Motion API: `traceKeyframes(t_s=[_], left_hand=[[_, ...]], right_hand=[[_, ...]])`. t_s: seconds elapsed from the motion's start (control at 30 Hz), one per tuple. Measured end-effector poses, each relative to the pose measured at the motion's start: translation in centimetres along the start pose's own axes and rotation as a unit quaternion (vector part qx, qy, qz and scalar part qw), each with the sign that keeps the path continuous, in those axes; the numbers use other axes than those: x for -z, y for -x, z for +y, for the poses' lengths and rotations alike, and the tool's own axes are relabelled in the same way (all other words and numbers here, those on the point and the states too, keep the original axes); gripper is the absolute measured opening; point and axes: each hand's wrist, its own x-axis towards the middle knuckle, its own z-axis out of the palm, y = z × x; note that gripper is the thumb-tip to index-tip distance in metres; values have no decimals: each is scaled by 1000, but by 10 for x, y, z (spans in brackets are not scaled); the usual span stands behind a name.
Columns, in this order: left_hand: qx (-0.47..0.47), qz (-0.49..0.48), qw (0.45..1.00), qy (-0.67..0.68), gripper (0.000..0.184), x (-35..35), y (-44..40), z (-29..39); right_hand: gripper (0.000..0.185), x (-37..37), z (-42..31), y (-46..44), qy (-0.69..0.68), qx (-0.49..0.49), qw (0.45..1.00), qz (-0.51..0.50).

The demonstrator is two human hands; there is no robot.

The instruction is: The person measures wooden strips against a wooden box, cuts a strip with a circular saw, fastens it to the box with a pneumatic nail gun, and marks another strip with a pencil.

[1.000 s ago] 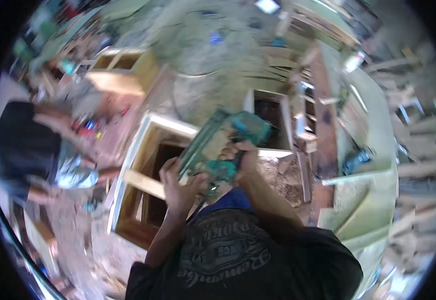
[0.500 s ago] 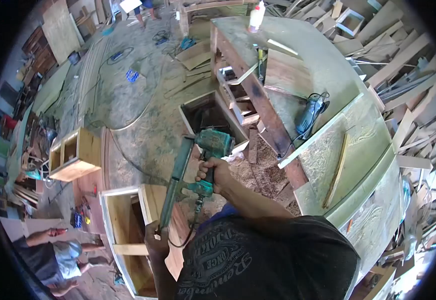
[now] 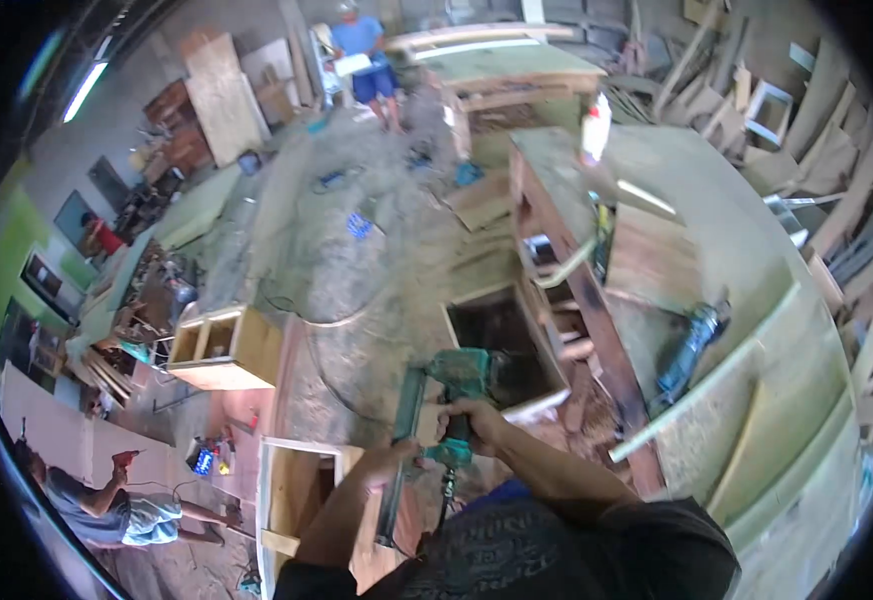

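Green nail gun (image 3: 465,374) | location: near open box (image 3: 540,404) | right hand (image 3: 477,424): fingers wrapped round handle (image 3: 458,433) | left hand (image 3: 385,466): shifted up magazine (image 3: 410,405), grip unclear | hands closer together, likely steadying tool

Your nailer (image 3: 462,372) has a smooth casing that looks like plastic with a slight sheen, and its magazine (image 3: 409,405) looks like dull metal. Your shirt (image 3: 567,560) is matt cloth. At your ten o'clock, the cabinet (image 3: 222,375) is smooth, bare-looking wood; at eleven, the floor (image 3: 357,290) is matt, dusty and rough. At one o'clock, your bench (image 3: 742,225) has a smooth, dull top, and the board (image 3: 654,250) there is matt, grained wood. The bottle (image 3: 595,130), just past twelve, looks like smooth plastic; the grinder (image 3: 682,360), toward two, like glossier plastic.
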Motion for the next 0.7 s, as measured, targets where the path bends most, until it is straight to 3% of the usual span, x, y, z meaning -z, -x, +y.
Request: traceKeyframes(t_s=[0.07,0.13,0.2,0.23,0.27,0.3,0.33,0.37,0.4,0.47,0.53,0.57,0.63,0.7], left_hand=[[-38,27,999,-20,23,7,-2,0],[-63,35,997,40,24,0,15,14],[-81,120,990,-4,23,37,-11,-37],[-68,113,989,62,25,43,-7,-42],[-52,105,985,127,27,47,-3,-48],[-50,109,984,128,27,55,-3,-61],[-60,122,973,186,29,62,0,-79],[-73,136,958,240,31,62,-1,-92],[-74,143,958,238,31,55,-2,-97],[12,276,933,233,36,46,0,-107],[44,309,930,192,38,44,-10,-144],[57,331,929,158,37,34,-8,-143],[76,359,925,94,37,11,-5,-138],[88,370,924,41,39,-9,-7,-129]], right_hand=[[41,7,-12,4,261,5,965,-23],[51,30,-62,15,546,-112,827,-70],[46,106,-126,-4,494,-115,858,-78],[44,145,-158,-14,468,-117,872,-81],[42,164,-199,-11,527,-52,842,103],[40,179,-236,-9,665,36,718,203],[39,194,-273,-6,758,84,557,329],[37,200,-301,-2,739,149,476,454],[34,208,-332,-5,715,131,462,508],[31,230,-368,-16,683,115,458,558],[28,255,-384,-34,685,94,379,615],[28,269,-390,-41,684,90,389,610],[29,289,-406,-57,797,-16,347,494],[31,308,-415,-77,772,-10,328,545]])
